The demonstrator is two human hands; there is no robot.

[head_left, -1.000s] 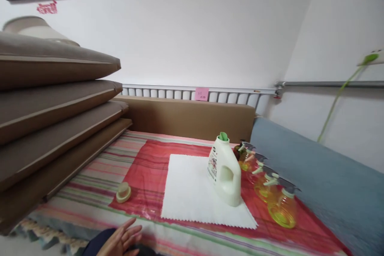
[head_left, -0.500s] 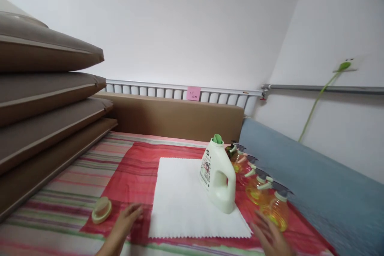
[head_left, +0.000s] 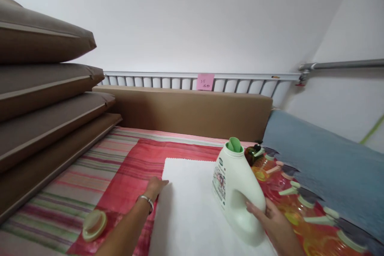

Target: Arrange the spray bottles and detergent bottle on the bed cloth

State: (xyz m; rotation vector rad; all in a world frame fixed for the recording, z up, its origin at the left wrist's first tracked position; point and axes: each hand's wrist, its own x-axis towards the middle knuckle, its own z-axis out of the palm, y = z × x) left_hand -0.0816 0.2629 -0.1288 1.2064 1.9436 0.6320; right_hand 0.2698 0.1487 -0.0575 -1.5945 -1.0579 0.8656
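A pale green detergent jug (head_left: 237, 184) stands uncapped on a white cloth (head_left: 186, 208) with zigzag edges, its green spout showing at the top. My right hand (head_left: 274, 222) is closed around its handle, the thumb on the near side and part of the fingers hidden. At the left edge of the cloth, my left hand (head_left: 156, 188) reaches out with a finger or thumb stretched onto it and the other fingers mostly hidden; it seems to hold nothing. A pale round cap (head_left: 94, 225) lies on the red plastic sheet (head_left: 129, 184), left of my left forearm.
Several pump bottles (head_left: 294, 204) with coloured liquid stand in a row right of the jug, close to my right hand. Stacked brown cushions (head_left: 51, 84) rise at the left. A brown panel (head_left: 186, 114) closes the back; a blue padded panel (head_left: 324, 156) borders the right.
My right hand has moved onto the jug's handle and closed around it. My left hand has gone forward to the cloth's left edge. The view has shifted closer.
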